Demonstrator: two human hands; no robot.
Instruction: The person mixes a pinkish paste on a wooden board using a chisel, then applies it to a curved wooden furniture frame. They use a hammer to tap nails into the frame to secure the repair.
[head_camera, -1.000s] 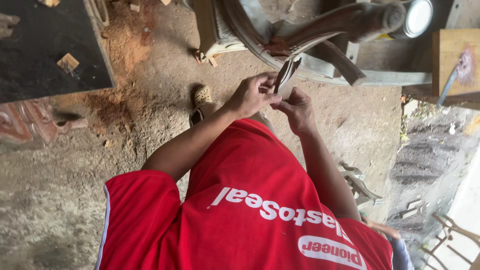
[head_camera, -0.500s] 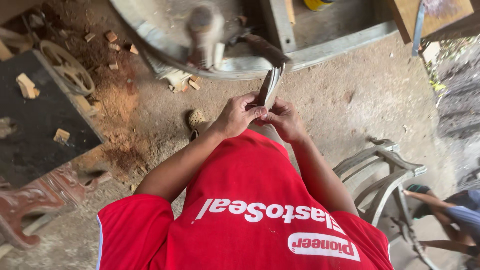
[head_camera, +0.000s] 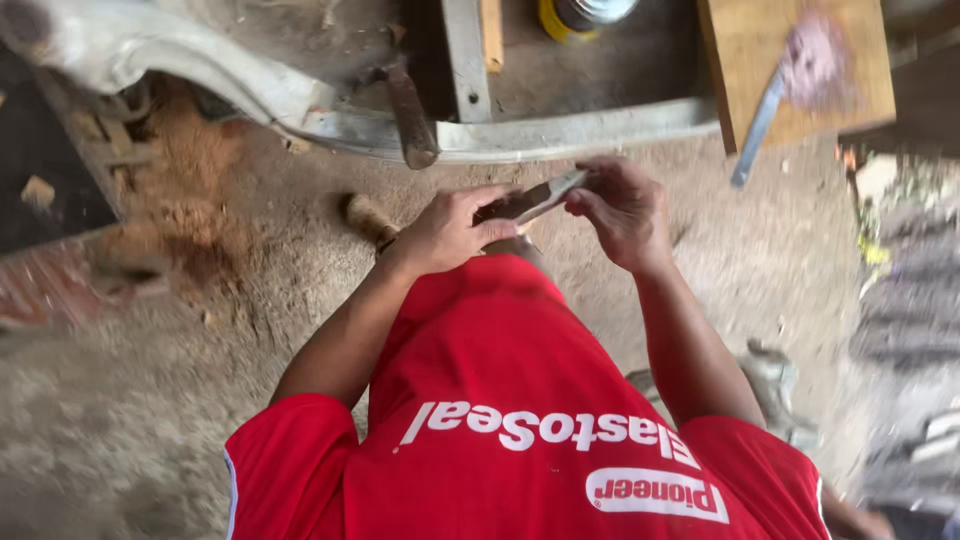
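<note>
Red took up most of the near half of the view: the person's red shirt (head_camera: 500, 400) ran from the bottom edge up to the hands, with white lettering across it and a white oval patch low on the right side. Past that it was all dusty concrete floor (head_camera: 150, 420), with a patch of orange-brown sawdust (head_camera: 190, 190) over on the left.

Across the far side sat a big grey metal machine frame (head_camera: 560, 135), curved on the left and straight on the right, pretty blurry. A wooden board (head_camera: 795, 60) lay at the far right with a long grey blade-like tool (head_camera: 757, 128) leaning off its near edge, and a purplish smudge on it I couldn't make out.

Both forearms reached out from the shirt and met in the middle. The left hand (head_camera: 445, 232) was knuckles-up, fingers curled and pressed together around the near end of a thin flat strip (head_camera: 545, 197), greyish, wood or metal, can't say which. The right hand (head_camera: 622, 210) was cupped around the far end, thumb and fingertips pinching it. The strip was tilted, held between the two hands just this side of the machine frame, above the floor.

Container-wise, only one thing: a yellow can (head_camera: 580, 15) with a silvery top at the far edge, cut off by the frame, so couldn't tell what's in it. Smallest bit: a little wood offcut (head_camera: 37, 190) far left on a dark surface.
</note>
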